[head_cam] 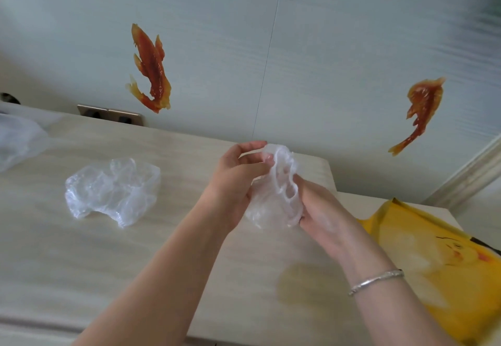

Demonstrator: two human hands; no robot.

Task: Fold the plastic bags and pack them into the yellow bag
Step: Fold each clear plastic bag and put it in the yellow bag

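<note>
Bare forearms are reaching up from the near edge over a pale wood-grain table [81,264], backed by a pale wall [325,47] bearing two orange fish decals [150,70]. Lying flat at right is the yellow bag [439,269]. Left hand [233,183] and right hand [322,210] are pinching a crumpled clear plastic bag [279,191], its long axis running upright, above the table. Another clear bag [113,188] is lying at left.

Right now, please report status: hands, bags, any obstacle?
Both hands, left and right, grip one clear bag. Second bag loose on table. Yellow bag right, unobstructed.
</note>
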